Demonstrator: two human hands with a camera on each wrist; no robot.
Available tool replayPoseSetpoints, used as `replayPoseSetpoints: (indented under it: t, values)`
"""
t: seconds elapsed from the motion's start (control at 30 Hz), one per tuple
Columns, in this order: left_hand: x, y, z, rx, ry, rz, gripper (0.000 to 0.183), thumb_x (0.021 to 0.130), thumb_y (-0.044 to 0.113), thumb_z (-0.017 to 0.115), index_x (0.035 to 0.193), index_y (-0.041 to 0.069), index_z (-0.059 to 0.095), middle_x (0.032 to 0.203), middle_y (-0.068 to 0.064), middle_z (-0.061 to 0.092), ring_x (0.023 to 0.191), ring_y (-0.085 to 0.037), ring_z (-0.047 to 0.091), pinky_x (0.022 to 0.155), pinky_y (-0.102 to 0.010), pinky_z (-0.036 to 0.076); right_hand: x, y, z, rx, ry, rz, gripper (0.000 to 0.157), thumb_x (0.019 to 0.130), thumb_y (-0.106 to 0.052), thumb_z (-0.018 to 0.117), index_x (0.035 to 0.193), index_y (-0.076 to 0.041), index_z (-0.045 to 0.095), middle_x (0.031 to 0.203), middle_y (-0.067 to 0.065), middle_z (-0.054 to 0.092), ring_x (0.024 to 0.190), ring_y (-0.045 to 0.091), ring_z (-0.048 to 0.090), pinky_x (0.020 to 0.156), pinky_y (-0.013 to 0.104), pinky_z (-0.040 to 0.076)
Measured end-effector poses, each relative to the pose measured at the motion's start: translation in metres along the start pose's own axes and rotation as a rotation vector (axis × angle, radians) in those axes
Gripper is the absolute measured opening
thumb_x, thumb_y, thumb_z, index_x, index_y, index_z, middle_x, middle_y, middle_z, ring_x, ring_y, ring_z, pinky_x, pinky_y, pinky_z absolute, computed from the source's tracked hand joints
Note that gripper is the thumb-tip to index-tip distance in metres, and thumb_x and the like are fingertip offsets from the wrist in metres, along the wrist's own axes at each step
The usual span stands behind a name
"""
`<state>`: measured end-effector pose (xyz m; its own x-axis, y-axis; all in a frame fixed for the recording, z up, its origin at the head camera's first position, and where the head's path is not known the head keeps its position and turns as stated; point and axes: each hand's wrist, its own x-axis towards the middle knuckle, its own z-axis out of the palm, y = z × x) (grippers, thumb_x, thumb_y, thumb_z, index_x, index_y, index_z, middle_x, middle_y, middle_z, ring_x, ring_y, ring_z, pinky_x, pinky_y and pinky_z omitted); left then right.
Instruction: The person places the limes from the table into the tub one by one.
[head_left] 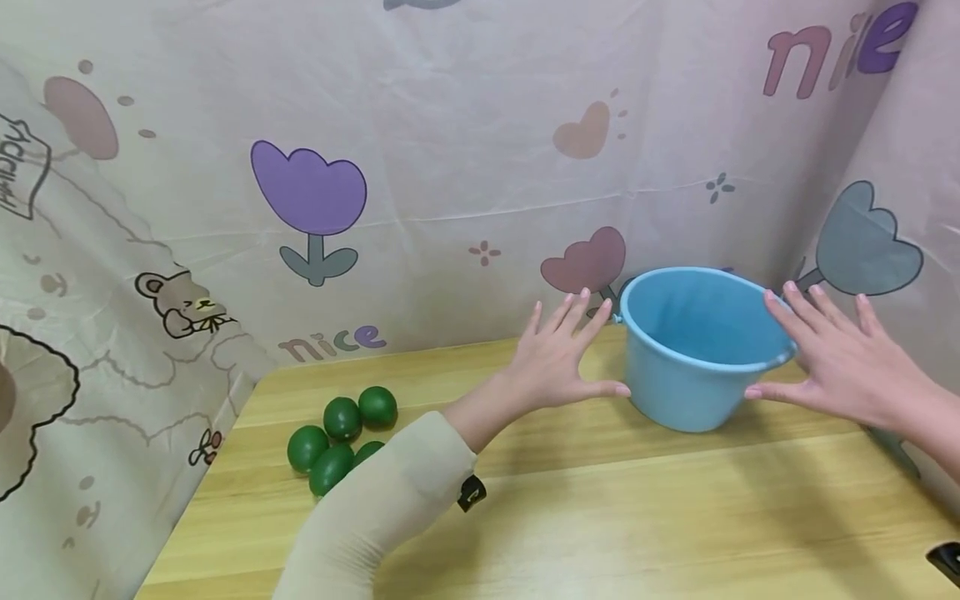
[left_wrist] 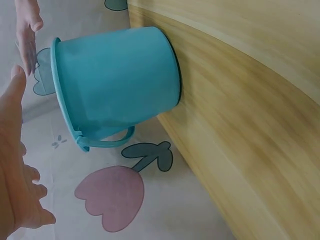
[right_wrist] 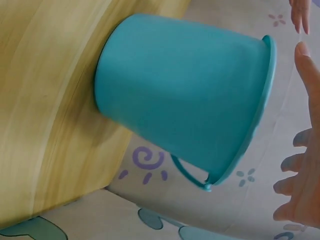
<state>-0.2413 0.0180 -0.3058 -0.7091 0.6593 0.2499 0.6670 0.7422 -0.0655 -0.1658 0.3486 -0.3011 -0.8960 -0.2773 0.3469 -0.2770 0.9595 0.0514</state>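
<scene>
A light blue bucket (head_left: 686,387) stands upright on the wooden table, its mouth facing up and its inside bare. My left hand (head_left: 558,358) is spread at the bucket's left side, thumb pointing toward its wall. On the other side my right hand (head_left: 843,358) is spread as well, its fingers overlapping the rim in the head view. Both wrist views show a gap between the hand and the bucket (left_wrist: 117,82). The bucket's handle (right_wrist: 190,175) hangs down behind it. Neither hand holds anything.
Several dark green, lime-like fruits (head_left: 342,419) lie in a cluster at the table's left, partly hidden by my left sleeve (head_left: 390,492). A printed cloth (head_left: 450,167) hangs behind and along both sides of the wooden table (head_left: 600,517).
</scene>
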Motion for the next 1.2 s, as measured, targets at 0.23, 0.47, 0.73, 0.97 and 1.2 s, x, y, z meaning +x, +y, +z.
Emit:
replayPoseSetpoints:
  t: [0.23,0.47,0.73,0.97,1.2]
  values:
    - [0.007,0.002,0.002,-0.035,0.024,0.027,0.100,0.077,0.080,0.043,0.153,0.028,0.003,0.160,-0.003,0.006,0.146,-0.019,0.006,0.116,-0.052,0.008,-0.001,0.010,0.004,0.053,0.041,-0.041,0.118,0.066,-0.057,0.076,0.152,-0.007,0.012,0.152,0.029,0.016,0.144,0.035,-0.004,0.112,0.054,-0.014]
    - [0.011,0.006,0.008,-0.121,0.052,0.047,0.097,0.079,0.077,0.045,0.152,0.030,0.002,0.159,0.000,0.005,0.146,-0.016,0.004,0.117,-0.049,0.010,-0.001,0.020,0.007,0.132,0.074,-0.100,0.117,0.062,-0.049,0.082,0.148,0.003,0.020,0.150,0.032,0.020,0.145,0.031,0.000,0.116,0.048,-0.006]
    - [0.018,0.010,0.017,-0.093,0.122,0.128,0.098,0.078,0.075,0.050,0.153,0.027,0.008,0.159,-0.001,0.009,0.146,-0.018,0.010,0.117,-0.046,0.013,-0.005,0.029,0.011,0.155,0.092,-0.123,0.118,0.061,-0.044,0.084,0.149,0.001,0.019,0.150,0.029,0.022,0.145,0.032,0.006,0.116,0.047,-0.004]
    - [0.021,0.012,0.022,-0.121,0.173,0.153,0.092,0.079,0.070,0.055,0.151,0.026,0.020,0.158,-0.001,0.017,0.145,-0.018,0.016,0.116,-0.045,0.019,-0.007,0.034,0.016,0.150,0.133,-0.164,0.116,0.060,-0.043,0.085,0.149,-0.002,0.022,0.150,0.026,0.025,0.145,0.025,0.013,0.118,0.034,0.001]
    - [0.027,0.012,0.026,-0.228,0.274,0.139,0.080,0.078,0.062,0.064,0.144,0.023,0.041,0.152,-0.002,0.033,0.141,-0.019,0.028,0.114,-0.041,0.025,-0.008,0.041,0.019,0.139,0.140,-0.122,0.112,0.056,-0.044,0.086,0.146,-0.003,0.032,0.143,0.028,0.038,0.144,0.026,0.019,0.118,0.038,0.010]
